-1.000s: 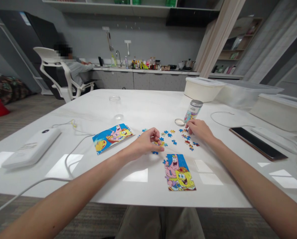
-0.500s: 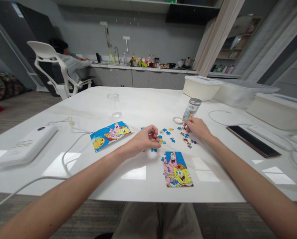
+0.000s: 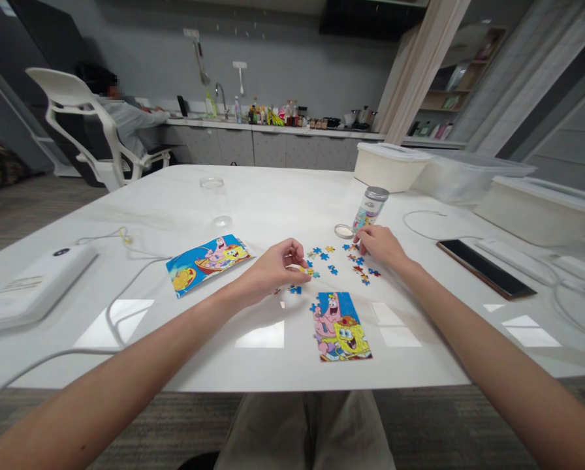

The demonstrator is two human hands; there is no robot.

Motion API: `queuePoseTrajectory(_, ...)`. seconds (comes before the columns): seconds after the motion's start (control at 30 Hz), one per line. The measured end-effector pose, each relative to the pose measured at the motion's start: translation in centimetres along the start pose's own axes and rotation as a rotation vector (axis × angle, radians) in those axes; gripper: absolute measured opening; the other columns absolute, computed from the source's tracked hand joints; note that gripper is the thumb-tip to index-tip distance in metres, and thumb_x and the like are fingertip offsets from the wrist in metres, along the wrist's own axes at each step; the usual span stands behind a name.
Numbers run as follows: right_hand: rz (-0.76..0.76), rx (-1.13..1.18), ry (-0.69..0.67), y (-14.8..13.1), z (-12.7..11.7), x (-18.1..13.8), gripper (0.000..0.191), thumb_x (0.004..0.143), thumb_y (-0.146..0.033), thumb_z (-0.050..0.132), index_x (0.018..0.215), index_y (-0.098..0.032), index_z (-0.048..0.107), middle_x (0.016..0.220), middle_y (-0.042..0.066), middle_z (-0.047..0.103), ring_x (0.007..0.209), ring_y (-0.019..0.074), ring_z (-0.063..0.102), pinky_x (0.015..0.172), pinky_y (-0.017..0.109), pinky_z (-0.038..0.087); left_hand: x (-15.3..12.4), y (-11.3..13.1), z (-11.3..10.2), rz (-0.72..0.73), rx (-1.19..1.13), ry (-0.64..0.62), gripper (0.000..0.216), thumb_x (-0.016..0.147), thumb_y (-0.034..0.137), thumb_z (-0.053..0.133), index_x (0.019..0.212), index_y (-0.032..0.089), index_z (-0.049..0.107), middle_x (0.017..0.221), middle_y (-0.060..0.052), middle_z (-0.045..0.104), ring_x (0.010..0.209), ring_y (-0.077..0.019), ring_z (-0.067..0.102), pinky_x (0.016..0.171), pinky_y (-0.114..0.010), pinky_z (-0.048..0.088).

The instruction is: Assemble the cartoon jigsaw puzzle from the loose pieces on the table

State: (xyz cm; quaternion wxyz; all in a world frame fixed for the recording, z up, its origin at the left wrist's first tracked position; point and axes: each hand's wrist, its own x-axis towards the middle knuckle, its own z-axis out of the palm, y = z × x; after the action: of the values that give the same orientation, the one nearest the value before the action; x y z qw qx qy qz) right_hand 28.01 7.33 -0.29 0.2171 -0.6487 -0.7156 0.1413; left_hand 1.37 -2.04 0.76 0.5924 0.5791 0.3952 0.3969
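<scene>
Head view: joined puzzle (image 3: 342, 328), top away, long axis near-to-far.

We find a white, glossy surface (image 3: 273, 202). Near its near edge lies a partly joined puzzle (image 3: 344, 328); loose puzzle pieces (image 3: 332, 269) are scattered beyond it. Toward the left edge we note a white device (image 3: 32, 284), a grey cable (image 3: 110, 314) and a picture sheet (image 3: 209, 261). Toward the far edge we record a clear jar (image 3: 221, 222), an upright canister (image 3: 369, 207) and a ring-shaped lid (image 3: 343, 231) beside it. Toward the right edge we list a dark slab (image 3: 483, 267) and three lidded tubs (image 3: 537, 210).
</scene>
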Motion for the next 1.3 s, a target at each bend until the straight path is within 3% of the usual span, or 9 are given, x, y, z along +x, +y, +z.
queuePoseTrajectory(0.13,-0.034,0.007,0.006,-0.5,0.0,-0.2,0.027,0.083,-0.025,0.042,0.074,-0.019,0.066,0.055,0.001,0.065,0.059,0.0163,0.060,0.060,0.025,0.038,0.0,0.1,0.1,-0.036,-0.026,-0.036,0.040,0.060,0.013,0.080,0.080,0.019,0.046,0.079,0.000,0.068,0.082,-0.0138,0.067,0.066,-0.022,0.046)
queuePoseTrajectory(0.27,-0.259,0.002,0.091,-2.2,0.2,-1.2,0.030,0.086,-0.027,0.040,0.073,-0.019,0.065,0.055,0.001,0.063,0.058,0.0165,0.058,0.062,0.026,0.038,0.1,-0.3,0.0,-0.026,-0.010,-0.067,0.040,0.062,0.015,0.080,0.081,0.020,0.045,0.081,-0.001,0.069,0.099,-0.0214,0.068,0.069,-0.025,0.048)
queuePoseTrajectory(0.5,-0.540,-0.128,0.127,-4.6,1.3,-3.0,0.029,0.086,-0.027,0.041,0.073,-0.019,0.066,0.059,0.003,0.062,0.056,0.0165,0.054,0.056,0.027,0.031,0.2,-0.4,-0.2,0.008,0.035,-0.009,0.041,0.061,0.017,0.079,0.082,0.020,0.045,0.088,0.000,0.069,0.092,-0.0180,0.069,0.068,-0.025,0.051)
queuePoseTrajectory(0.6,-0.572,-0.138,0.065,-4.5,1.4,-3.1,0.030,0.087,-0.027,0.040,0.076,-0.018,0.067,0.058,0.003,0.061,0.056,0.0164,0.054,0.056,0.027,0.030,0.2,-0.4,-0.1,-0.004,0.128,0.084,0.040,0.060,0.019,0.079,0.081,0.020,0.045,0.089,-0.001,0.069,0.078,-0.0148,0.068,0.062,-0.025,0.051)
queuePoseTrajectory(0.7,-0.613,-0.142,-0.003,-4.3,1.3,-3.0,0.030,0.088,-0.027,0.041,0.080,-0.018,0.068,0.060,0.003,0.063,0.057,0.0160,0.054,0.057,0.027,0.031,0.3,-0.6,-0.2,0.073,0.167,0.162,0.041,0.059,0.022,0.080,0.079,0.020,0.045,0.086,-0.001,0.067,0.084,-0.0177,0.068,0.061,-0.025,0.052)
queuePoseTrajectory(0.83,-0.636,-0.172,-0.038,-4.2,1.4,-3.0,0.030,0.089,-0.029,0.040,0.081,-0.018,0.068,0.061,0.003,0.063,0.058,0.0162,0.053,0.058,0.027,0.030,0.3,-0.5,-0.2,0.180,0.107,0.098,0.037,0.062,0.025,0.079,0.078,0.021,0.045,0.088,-0.001,0.063,0.100,-0.0222,0.067,0.065,-0.025,0.053)
queuePoseTrajectory(0.97,-0.648,-0.183,-0.066,-4.1,1.6,-2.9,0.031,0.090,-0.030,0.040,0.080,-0.018,0.067,0.060,0.003,0.062,0.057,0.0158,0.051,0.057,0.027,0.029,0.1,-0.3,-0.1,0.190,0.086,0.017,0.029,0.069,0.024,0.073,0.082,0.021,0.046,0.093,-0.002,0.063,0.104,-0.0220,0.066,0.068,-0.025,0.053)
queuePoseTrajectory(1.2,-0.675,-0.183,-0.119,-4.0,1.6,-2.9,0.031,0.090,-0.029,0.039,0.083,-0.018,0.067,0.061,0.003,0.063,0.056,0.0146,0.051,0.058,0.026,0.030,0.1,0.2,0.0,0.179,0.112,0.201,0.038,0.059,0.021,0.078,0.075,0.019,0.044,0.093,-0.001,0.058,0.095,-0.0201,0.067,0.064,-0.024,0.052)
queuePoseTrajectory(1.3,-0.671,-0.184,-0.120,-3.9,1.7,-2.8,0.031,0.090,-0.029,0.039,0.085,-0.018,0.068,0.061,0.003,0.063,0.056,0.0144,0.051,0.058,0.025,0.031,0.1,0.2,0.0,0.149,0.114,0.221,0.041,0.056,0.021,0.079,0.075,0.019,0.044,0.091,-0.001,0.058,0.096,-0.0211,0.066,0.063,-0.023,0.052)
